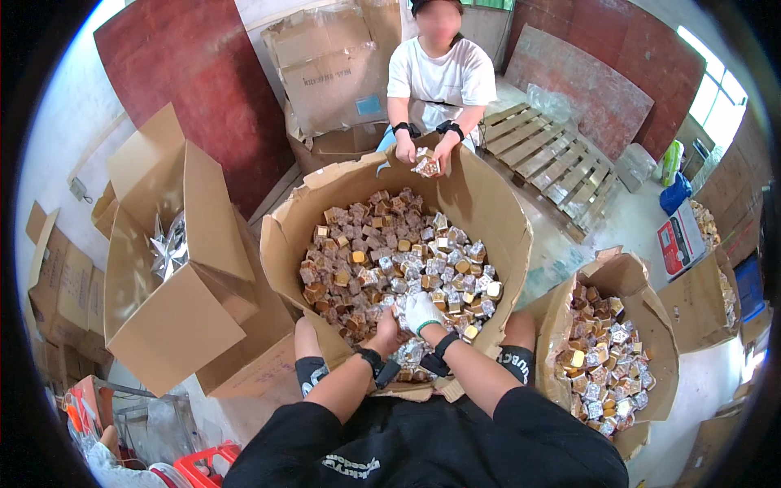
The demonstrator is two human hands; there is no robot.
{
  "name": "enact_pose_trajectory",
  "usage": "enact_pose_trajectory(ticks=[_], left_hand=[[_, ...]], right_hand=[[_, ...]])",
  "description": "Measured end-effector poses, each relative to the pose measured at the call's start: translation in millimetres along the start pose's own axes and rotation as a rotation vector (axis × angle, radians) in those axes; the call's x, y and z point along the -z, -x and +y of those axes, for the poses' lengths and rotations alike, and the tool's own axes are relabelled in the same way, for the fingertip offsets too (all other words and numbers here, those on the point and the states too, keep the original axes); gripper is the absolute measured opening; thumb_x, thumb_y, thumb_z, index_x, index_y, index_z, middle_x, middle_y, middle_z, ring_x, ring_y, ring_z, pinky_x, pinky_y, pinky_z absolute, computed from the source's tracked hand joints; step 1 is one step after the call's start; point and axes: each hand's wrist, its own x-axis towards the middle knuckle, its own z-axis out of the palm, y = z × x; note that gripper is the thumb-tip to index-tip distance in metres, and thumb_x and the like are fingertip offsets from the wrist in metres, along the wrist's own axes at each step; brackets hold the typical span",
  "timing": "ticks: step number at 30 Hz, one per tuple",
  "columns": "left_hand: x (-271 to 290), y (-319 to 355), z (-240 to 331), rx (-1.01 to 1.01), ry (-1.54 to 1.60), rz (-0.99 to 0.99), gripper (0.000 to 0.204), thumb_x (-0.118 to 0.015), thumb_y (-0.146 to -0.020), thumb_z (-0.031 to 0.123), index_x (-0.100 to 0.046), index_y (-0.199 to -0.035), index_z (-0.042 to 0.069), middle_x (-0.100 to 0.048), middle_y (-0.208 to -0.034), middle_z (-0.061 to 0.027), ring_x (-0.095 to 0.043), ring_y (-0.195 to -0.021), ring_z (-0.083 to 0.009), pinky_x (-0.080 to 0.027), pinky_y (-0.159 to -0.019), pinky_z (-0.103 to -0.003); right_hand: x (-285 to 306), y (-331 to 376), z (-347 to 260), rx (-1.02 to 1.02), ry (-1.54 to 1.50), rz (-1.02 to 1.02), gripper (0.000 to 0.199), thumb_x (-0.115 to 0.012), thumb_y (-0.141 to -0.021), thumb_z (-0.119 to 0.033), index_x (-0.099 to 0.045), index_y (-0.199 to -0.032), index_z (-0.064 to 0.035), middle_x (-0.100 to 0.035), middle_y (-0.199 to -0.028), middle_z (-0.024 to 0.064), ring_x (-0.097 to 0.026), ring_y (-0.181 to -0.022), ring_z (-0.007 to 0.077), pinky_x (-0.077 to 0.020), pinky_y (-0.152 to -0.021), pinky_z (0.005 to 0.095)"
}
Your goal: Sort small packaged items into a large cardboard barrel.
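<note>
A large open brown cardboard box (488, 211) stands on the floor between the person's knees, heaped with small cube-shaped pieces, some bare tan and some wrapped in silver foil (399, 268). Both of the person's hands meet at the near edge of this heap. The left hand (388, 329), bare with a black wrist strap, has its fingers curled down among the cubes; whether they close on a piece cannot be told. The right hand (421, 311), in a white glove with a green cuff, lies just beside it, touching the left, fingers bent over a foil-wrapped piece at the top of the pile; its grip is likewise hidden.

Across the box a co-worker in a white shirt (442, 77) sits facing the person, holding a foil-wrapped cube (425, 163) in both hands above the far rim.

A smaller cardboard box of similar cubes (606, 358) stands to the right. To the left, an open carton holding crumpled silver foil sheets (169, 248) stands tilted. A wooden pallet (545, 159) lies farther back on the right.
</note>
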Motion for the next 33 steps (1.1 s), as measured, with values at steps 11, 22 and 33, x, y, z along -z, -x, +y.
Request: enact_pose_trajectory(ticks=[11, 22, 33], left_hand=[[48.7, -23.7, 2.6, -0.178, -0.434, 0.356, 0.087, -0.031, -0.095, 0.066, -0.054, -0.122, -0.013, -0.058, -0.124, -0.0292, -0.058, -0.112, -0.0394, -0.042, -0.097, -0.047], [3.3, 2.9, 9.2, -0.06, -0.375, 0.326, 0.074, -0.032, -0.098, 0.054, -0.06, -0.11, -0.012, -0.065, -0.109, -0.0249, -0.063, -0.105, -0.0349, -0.046, -0.09, -0.045], [48.7, -8.0, 23.2, 0.098, 0.286, -0.108, 0.045, -0.033, -0.095, 0.048, -0.064, -0.097, 0.015, -0.065, -0.085, -0.0031, -0.058, -0.07, -0.0247, -0.05, -0.062, -0.045]], right_hand=[[-9.5, 13.3, -24.4, -0.098, -0.026, -0.076, 0.064, -0.028, -0.097, -0.05, -0.065, -0.11, 0.0005, -0.062, -0.114, 0.0291, -0.059, -0.108, 0.045, -0.0449, -0.095, 0.0512], [-56.2, -43.7, 64.9, 0.016, -0.291, 0.112, 0.076, -0.039, -0.092, -0.062, -0.063, -0.113, 0.0077, -0.062, -0.11, 0.0335, -0.058, -0.109, 0.0467, -0.0447, -0.092, 0.0479], [-22.7, -43.2, 20.7, -0.199, -0.469, -0.154, 0.049, -0.057, -0.088, -0.053, -0.062, -0.096, -0.0047, -0.068, -0.083, 0.0114, -0.065, -0.077, 0.0278, -0.0506, -0.07, 0.0432]])
